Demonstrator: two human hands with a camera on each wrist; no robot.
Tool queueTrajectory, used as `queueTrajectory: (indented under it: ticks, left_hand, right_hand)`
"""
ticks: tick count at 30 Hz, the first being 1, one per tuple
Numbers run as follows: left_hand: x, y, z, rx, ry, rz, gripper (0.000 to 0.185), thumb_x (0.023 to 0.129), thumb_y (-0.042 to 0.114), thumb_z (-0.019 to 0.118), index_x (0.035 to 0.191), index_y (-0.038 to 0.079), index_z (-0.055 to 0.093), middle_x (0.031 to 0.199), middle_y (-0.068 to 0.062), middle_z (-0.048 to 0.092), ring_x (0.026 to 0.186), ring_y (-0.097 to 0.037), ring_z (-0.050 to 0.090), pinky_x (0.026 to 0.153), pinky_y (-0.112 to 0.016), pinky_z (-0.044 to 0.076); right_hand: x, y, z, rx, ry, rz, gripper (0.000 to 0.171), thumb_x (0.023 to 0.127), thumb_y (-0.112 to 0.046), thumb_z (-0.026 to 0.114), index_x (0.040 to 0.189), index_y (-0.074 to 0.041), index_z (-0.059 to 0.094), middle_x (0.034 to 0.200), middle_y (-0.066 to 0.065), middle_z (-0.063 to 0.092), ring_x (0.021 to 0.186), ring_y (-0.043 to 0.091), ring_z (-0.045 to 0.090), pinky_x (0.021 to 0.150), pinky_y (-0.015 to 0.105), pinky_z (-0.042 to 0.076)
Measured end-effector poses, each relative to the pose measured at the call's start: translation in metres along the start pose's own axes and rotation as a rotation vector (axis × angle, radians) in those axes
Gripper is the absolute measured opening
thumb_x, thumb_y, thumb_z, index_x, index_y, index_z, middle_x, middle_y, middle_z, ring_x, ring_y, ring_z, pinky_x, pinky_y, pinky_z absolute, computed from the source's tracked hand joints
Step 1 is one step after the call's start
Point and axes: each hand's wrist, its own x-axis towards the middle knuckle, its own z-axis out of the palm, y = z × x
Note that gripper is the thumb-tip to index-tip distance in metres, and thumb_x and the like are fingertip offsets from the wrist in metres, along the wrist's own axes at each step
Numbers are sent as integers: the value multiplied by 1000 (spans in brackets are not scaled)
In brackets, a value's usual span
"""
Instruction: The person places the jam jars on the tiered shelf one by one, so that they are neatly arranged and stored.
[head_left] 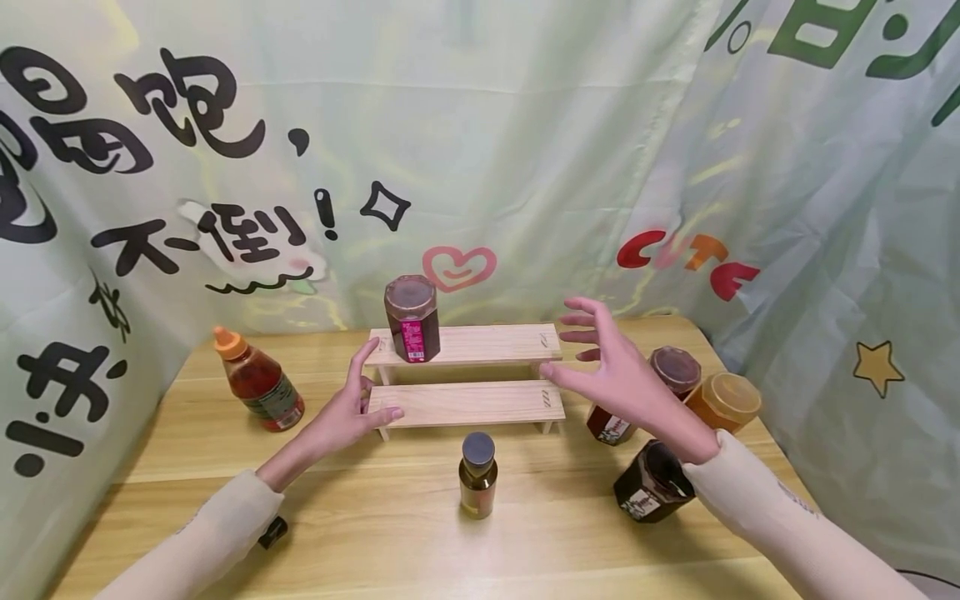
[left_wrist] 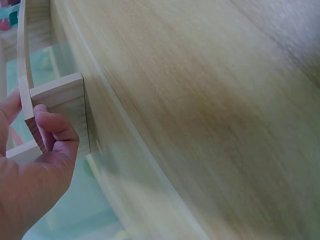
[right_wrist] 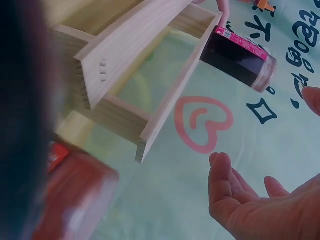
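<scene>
A two-step wooden rack (head_left: 480, 402) stands near the back of the table. My left hand (head_left: 351, 410) grips the left end of its lower board, and in the left wrist view thumb and curled fingers (left_wrist: 60, 131) close around the board's end. On the left part of the upper step stands a dark jar (head_left: 412, 321) with a pink label. My right hand (head_left: 611, 358) is raised just off the rack's right end, fingers spread and nothing in it. The right wrist view shows that hand's fingertips (right_wrist: 220, 167) apart from the rack (right_wrist: 125, 55).
A red sauce bottle (head_left: 262, 387) with an orange cap is at the left. In front of the rack stands a small dark-capped bottle (head_left: 477, 487). Beneath the right forearm are a dark red jar (head_left: 675, 367), an amber jar (head_left: 723, 400) and a black jar (head_left: 648, 492). Printed cloth (head_left: 525, 167) hangs behind.
</scene>
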Motion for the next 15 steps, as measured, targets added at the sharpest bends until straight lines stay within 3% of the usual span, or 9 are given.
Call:
queueTrajectory:
  ticks: [10, 15]
  left_hand:
    - [3, -3, 3, 18, -6, -14, 119, 97, 20, 88, 174, 38, 0, 88, -13, 52, 69, -19, 43, 57, -28, 39]
    - [3, -2, 3, 11, 0, -20, 119, 96, 20, 88, 174, 39, 1, 87, -14, 52, 68, -18, 43, 55, -28, 38]
  right_hand:
    - [-34, 5, -16, -3, 47, 16, 90, 98, -33, 85, 168, -20, 29, 159, 11, 48, 138, 36, 56, 106, 61, 51]
    - [-47, 9, -24, -22, 67, 30, 88, 98, -32, 86, 166, -19, 31, 158, 9, 49, 136, 34, 58, 103, 52, 55]
